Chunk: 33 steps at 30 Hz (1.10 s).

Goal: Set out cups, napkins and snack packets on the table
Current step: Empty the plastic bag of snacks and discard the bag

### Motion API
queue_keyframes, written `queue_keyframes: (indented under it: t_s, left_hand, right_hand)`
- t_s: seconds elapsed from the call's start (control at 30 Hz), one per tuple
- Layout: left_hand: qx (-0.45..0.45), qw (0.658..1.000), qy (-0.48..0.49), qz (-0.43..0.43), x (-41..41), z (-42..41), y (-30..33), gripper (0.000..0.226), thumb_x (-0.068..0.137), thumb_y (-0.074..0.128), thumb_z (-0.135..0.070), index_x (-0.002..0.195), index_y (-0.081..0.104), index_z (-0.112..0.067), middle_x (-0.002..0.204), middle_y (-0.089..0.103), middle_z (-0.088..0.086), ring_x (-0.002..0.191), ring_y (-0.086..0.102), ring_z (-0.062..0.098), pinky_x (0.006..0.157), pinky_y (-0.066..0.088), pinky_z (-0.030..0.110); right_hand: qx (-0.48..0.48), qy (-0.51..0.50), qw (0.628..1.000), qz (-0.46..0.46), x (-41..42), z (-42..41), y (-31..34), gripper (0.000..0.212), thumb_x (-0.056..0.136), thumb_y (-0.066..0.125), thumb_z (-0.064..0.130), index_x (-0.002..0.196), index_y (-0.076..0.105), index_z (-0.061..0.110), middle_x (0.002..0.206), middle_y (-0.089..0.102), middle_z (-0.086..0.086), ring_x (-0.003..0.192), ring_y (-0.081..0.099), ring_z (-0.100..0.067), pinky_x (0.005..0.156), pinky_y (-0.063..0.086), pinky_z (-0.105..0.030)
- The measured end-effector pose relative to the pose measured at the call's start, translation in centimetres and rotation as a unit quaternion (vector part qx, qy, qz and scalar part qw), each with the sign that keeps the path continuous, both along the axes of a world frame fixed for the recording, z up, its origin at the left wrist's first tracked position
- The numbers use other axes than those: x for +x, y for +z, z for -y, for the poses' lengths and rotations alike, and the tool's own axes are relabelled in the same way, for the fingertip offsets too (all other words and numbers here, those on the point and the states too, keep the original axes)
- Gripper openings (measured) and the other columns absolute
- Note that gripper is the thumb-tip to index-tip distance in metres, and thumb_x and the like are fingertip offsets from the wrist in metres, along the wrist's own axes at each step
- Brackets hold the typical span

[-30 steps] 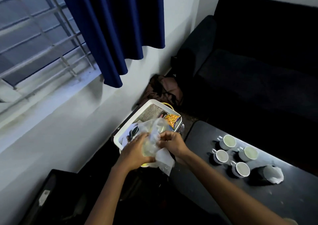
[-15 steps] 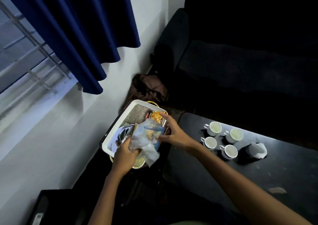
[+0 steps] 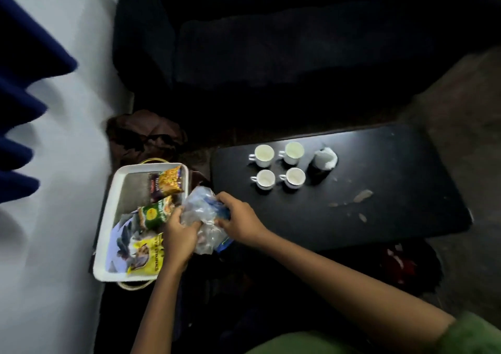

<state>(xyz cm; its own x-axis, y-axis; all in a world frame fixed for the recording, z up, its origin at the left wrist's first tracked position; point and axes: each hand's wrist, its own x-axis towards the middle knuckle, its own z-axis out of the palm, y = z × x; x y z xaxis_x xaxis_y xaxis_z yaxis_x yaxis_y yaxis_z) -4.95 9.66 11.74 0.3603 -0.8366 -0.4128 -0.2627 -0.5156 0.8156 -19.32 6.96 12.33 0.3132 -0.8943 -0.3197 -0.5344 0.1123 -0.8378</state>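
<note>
Both hands wrapped round one crumpled clear plastic bag (image 3: pixel 202 212), held over the gap between the white tray (image 3: pixel 115 207) and the black table (image 3: pixel 379 191). Left hand (image 3: pixel 180 235) gripping the bag's lower left part, fingers curled into the thin film. Right hand (image 3: pixel 238 218) clutching the right side, fingers curled over the top of the bag. Glossy, wrinkled, see-through plastic, with something blue showing inside; contents too blurred to name.

Just left of the hands, a rectangular tray with rounded corners and a raised rim, holding several snack packets: an orange and yellow packet (image 3: pixel 170 181) at the far end lying over a dark brown packet (image 3: pixel 154 188), a green packet (image 3: pixel 154 214) in the middle touching the left hand, a bright yellow packet (image 3: pixel 147 256) at the near end. Pale printed paper or wrapper under them, not clear enough to name. Shiny, crinkled foil-like wrappers.

On the table, smooth and dark with a few pale smears, four small white cups (image 3: pixel 279 165) with handles, set in a square, two by two, all upright, handles to the left. Just right of the far pair, a dark holder with crumpled white napkins (image 3: pixel 326 158) poking out of its top.

Behind the table, a dark sofa (image 3: pixel 271 42). A blue curtain (image 3: pixel 21 96) at the left against a pale wall.
</note>
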Motion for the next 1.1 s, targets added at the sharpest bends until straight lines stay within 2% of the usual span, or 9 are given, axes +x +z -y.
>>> queue_keyframes:
  t_s: [0.2, 0.33, 0.43, 0.63, 0.77, 0.83, 0.93, 1.0, 1.1]
  left_hand:
    - [0.082, 0.983, -0.106, -0.123, -6.4, 2.8, 0.8, 0.025, 0.09, 0.048, -0.003, 0.102, 0.062, -0.021, 0.081, 0.07, -0.001, 0.071, 0.066, 0.015, 0.057, 0.052, 0.025]
    - [0.093, 0.969, -0.19, -0.124, -12.0, 4.0, 1.0, 0.029, 0.091, 0.045, -0.004, 0.106, 0.059, -0.025, 0.098, 0.068, -0.001, 0.093, 0.063, 0.02, 0.08, 0.049, 0.033]
    - [0.129, 0.958, -0.214, -0.143, -16.5, 4.4, 0.5, 0.041, 0.094, 0.046, -0.013, 0.128, 0.042, -0.036, 0.11, 0.063, -0.004, 0.095, 0.064, 0.015, 0.073, 0.05, 0.032]
    - [0.185, 0.919, -0.295, -0.186, -26.6, 4.4, -1.0, 0.042, 0.094, 0.045, -0.01, 0.133, 0.045, -0.028, 0.112, 0.067, -0.003, 0.099, 0.066, 0.017, 0.074, 0.054, 0.039]
    - [0.188, 0.897, -0.373, -0.145, -35.1, 4.2, -2.3, 0.043, 0.09, 0.056, -0.007, 0.129, 0.046, -0.024, 0.107, 0.068, -0.003, 0.09, 0.068, 0.013, 0.066, 0.058, 0.033]
    - [0.171, 0.889, -0.41, -0.112, -39.1, 4.0, -3.0, 0.045, 0.087, 0.06, -0.002, 0.125, 0.046, -0.02, 0.117, 0.064, 0.011, 0.1, 0.065, 0.024, 0.076, 0.057, 0.044]
    - [0.143, 0.891, -0.428, -0.044, -45.0, 3.3, -4.6, 0.042, 0.082, 0.065, 0.002, 0.116, 0.047, -0.013, 0.118, 0.061, 0.019, 0.102, 0.061, 0.029, 0.089, 0.051, 0.051]
    - [0.138, 0.894, -0.426, 0.004, -48.7, 2.7, -5.7, 0.043, 0.077, 0.07, -0.001, 0.111, 0.046, -0.012, 0.11, 0.061, 0.016, 0.095, 0.061, 0.029, 0.086, 0.052, 0.049]
    - [0.148, 0.889, -0.432, 0.032, -54.2, 1.4, -7.5, 0.04, 0.074, 0.071, -0.001, 0.102, 0.045, -0.012, 0.101, 0.059, 0.011, 0.086, 0.061, 0.025, 0.081, 0.055, 0.046]
  right_hand:
    - [0.03, -0.189, 0.981, 0.004, -6.6, 0.1, -1.5, 0.025, 0.076, 0.059, 0.007, 0.099, 0.058, 0.017, 0.097, 0.068, -0.009, 0.092, 0.062, -0.029, 0.08, 0.05, -0.04]
    - [0.065, -0.301, 0.951, 0.027, -11.9, 0.0, -2.6, 0.021, 0.074, 0.06, 0.005, 0.093, 0.062, 0.013, 0.088, 0.067, -0.005, 0.086, 0.062, -0.02, 0.075, 0.049, -0.03]
    - [0.093, -0.382, 0.918, 0.05, -16.3, -0.7, -3.3, 0.025, 0.073, 0.057, 0.003, 0.094, 0.064, 0.013, 0.088, 0.068, -0.005, 0.084, 0.061, -0.019, 0.071, 0.045, -0.026]
    - [0.093, -0.516, 0.851, 0.04, -25.6, -3.3, -4.2, 0.03, 0.073, 0.053, -0.001, 0.098, 0.052, 0.015, 0.095, 0.066, -0.007, 0.086, 0.061, -0.028, 0.075, 0.049, -0.034]
    - [0.131, -0.601, 0.788, 0.027, -31.9, -5.3, -5.3, 0.025, 0.074, 0.051, 0.0, 0.085, 0.043, 0.021, 0.083, 0.06, 0.0, 0.076, 0.057, -0.024, 0.064, 0.041, -0.03]
    - [0.145, -0.633, 0.759, 0.047, -34.8, -6.1, -5.6, 0.022, 0.074, 0.051, 0.001, 0.081, 0.043, 0.02, 0.074, 0.054, 0.005, 0.072, 0.052, -0.018, 0.062, 0.038, -0.028]
    - [0.172, -0.651, 0.722, 0.163, -39.6, -7.2, -6.2, 0.018, 0.074, 0.056, 0.005, 0.084, 0.047, 0.018, 0.08, 0.055, 0.001, 0.079, 0.055, -0.019, 0.071, 0.051, -0.041]
    - [0.199, -0.623, 0.717, 0.243, -42.7, -8.1, -6.6, 0.028, 0.074, 0.063, 0.008, 0.097, 0.048, 0.016, 0.094, 0.057, -0.005, 0.087, 0.055, -0.019, 0.079, 0.052, -0.044]
    - [0.201, -0.576, 0.754, 0.242, -46.8, -10.2, -7.9, 0.058, 0.071, 0.073, 0.005, 0.117, 0.038, 0.012, 0.118, 0.052, -0.013, 0.101, 0.051, -0.017, 0.085, 0.047, -0.034]
